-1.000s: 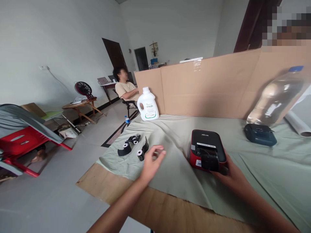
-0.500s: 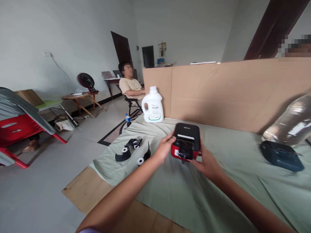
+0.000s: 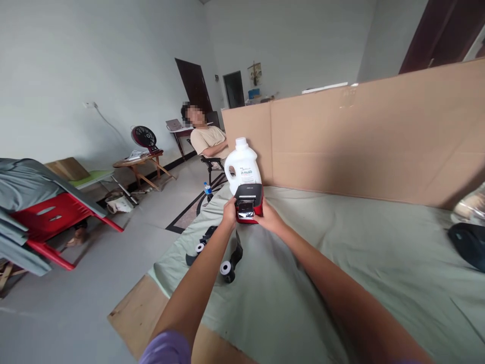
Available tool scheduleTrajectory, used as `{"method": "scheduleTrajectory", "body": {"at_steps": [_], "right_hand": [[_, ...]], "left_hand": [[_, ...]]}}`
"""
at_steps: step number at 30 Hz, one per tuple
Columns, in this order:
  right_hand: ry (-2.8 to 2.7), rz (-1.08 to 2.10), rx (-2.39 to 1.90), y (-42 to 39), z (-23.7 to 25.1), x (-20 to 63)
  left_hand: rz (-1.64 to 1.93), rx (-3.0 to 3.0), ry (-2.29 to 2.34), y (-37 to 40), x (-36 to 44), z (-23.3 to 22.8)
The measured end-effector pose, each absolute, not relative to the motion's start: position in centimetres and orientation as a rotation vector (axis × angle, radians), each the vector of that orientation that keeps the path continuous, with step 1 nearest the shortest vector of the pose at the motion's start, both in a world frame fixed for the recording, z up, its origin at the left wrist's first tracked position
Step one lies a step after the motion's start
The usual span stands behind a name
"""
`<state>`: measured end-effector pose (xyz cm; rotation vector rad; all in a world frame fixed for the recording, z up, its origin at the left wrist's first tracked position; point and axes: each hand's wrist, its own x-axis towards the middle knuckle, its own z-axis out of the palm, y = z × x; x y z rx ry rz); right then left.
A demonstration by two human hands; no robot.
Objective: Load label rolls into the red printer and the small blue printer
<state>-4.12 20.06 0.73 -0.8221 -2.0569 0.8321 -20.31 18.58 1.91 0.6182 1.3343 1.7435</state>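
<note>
Both my hands grip a small black-and-red label printer (image 3: 248, 191), held from its two sides. My left hand (image 3: 229, 213) is closed on its left side and my right hand (image 3: 267, 216) on its right. Glossy black strip shows at the printer's front. Right behind it stands a white detergent jug (image 3: 242, 164) with a handle, its lower part hidden by the printer. Below my left forearm lie rolls of black tape on white cores; the nearest roll (image 3: 227, 272) has a loose end trailing up. Another roll (image 3: 199, 247) is partly covered by my arm.
A green cloth (image 3: 333, 242) covers the table, with bare wood (image 3: 140, 303) at its front left corner. Cardboard (image 3: 341, 146) stands upright along the back. A dark device (image 3: 468, 245) lies at the right edge. A person (image 3: 208, 139) sits beyond the table, near a red chair (image 3: 60, 217).
My hands have carried the printer left and away from me, to just in front of the detergent jug. The view has turned to the right.
</note>
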Motion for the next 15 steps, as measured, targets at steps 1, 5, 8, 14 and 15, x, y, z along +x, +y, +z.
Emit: {"method": "scheduleTrajectory", "body": {"at_steps": [1, 5, 8, 14, 15], "right_hand": [[-2.041, 0.849, -0.844, 20.0, 0.5, -4.0], [-2.043, 0.903, -0.959, 18.3, -0.4, -0.8], [-2.077, 0.839, -1.088, 15.6, -1.4, 6.7], [-1.832, 0.141, -1.498, 9.7, -1.9, 30.5], [-1.752, -0.031, -1.561, 9.0, -1.6, 33.9]], "left_hand": [[1.725, 0.629, 1.355, 18.6, -20.3, 2.1], [1.733, 0.79, 1.564, 16.6, -20.4, 4.4], [1.656, 1.227, 1.74, 11.7, -20.2, 5.9], [0.765, 2.024, 2.137, 1.6, -18.6, 2.0], [0.654, 2.025, 2.223, 1.0, -18.3, 1.2]]}}
